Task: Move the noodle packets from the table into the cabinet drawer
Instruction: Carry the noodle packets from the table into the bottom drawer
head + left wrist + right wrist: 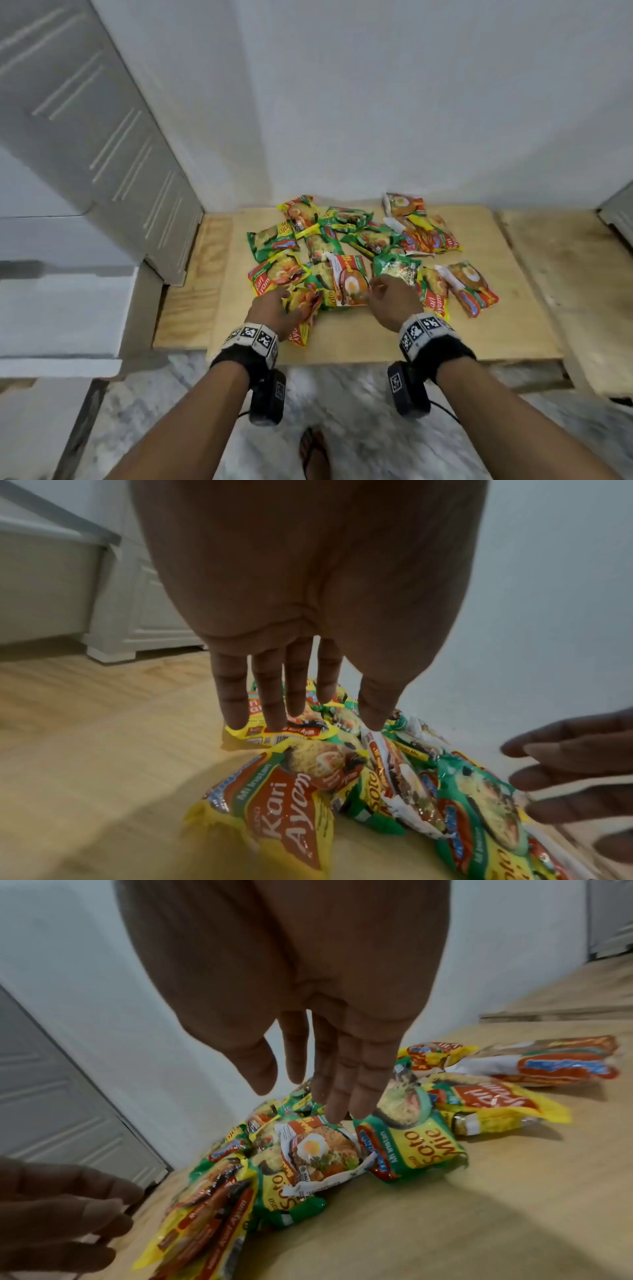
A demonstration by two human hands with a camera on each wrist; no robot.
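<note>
Several noodle packets in yellow, green, red and white lie heaped on the plywood table. My left hand hovers with straight fingers over a yellow Kari Ayam packet at the heap's near left; in the left wrist view the left hand holds nothing above the same Kari Ayam packet. My right hand reaches with straight fingers toward a white packet showing a fried egg. The right wrist view shows the right hand empty, fingertips just above the fried-egg packet and a green Soto Mie packet.
A white panelled cabinet stands against the wall at the left, with white ledges jutting out below it. Another plywood board adjoins on the right. Marble floor and a sandalled foot lie below the table edge.
</note>
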